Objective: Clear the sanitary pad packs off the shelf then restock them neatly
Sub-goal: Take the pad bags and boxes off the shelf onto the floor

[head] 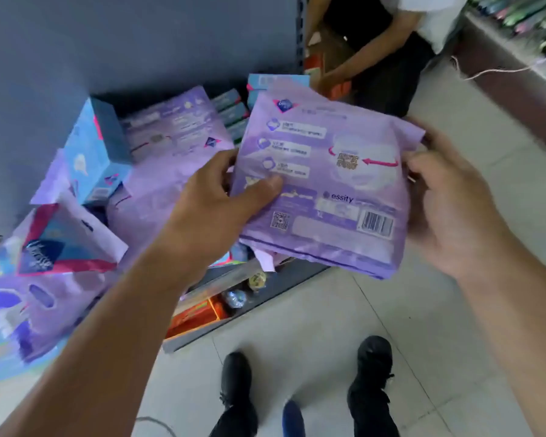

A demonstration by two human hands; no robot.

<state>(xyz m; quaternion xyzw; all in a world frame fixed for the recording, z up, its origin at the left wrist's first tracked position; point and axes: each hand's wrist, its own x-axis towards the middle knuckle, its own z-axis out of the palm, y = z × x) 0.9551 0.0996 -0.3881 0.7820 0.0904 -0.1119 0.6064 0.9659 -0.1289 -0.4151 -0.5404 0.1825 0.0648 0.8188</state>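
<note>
Gripping both hands (208, 200) (448, 209), a lilac pad pack (322, 190) shows barcode, back-side up.

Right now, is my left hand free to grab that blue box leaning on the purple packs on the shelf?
Probably not yet: the left hand and the right hand both grip the purple plastic pad pack. The blue cardboard box itself sits uncovered.

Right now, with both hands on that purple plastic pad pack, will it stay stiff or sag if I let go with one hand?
The purple plastic pad pack probably sags a little: its film wrinkles and the corner by the right hand crumples. It looks light, since the left hand pinches it with only thumb and fingers. The glossy film may be slippery.
</note>
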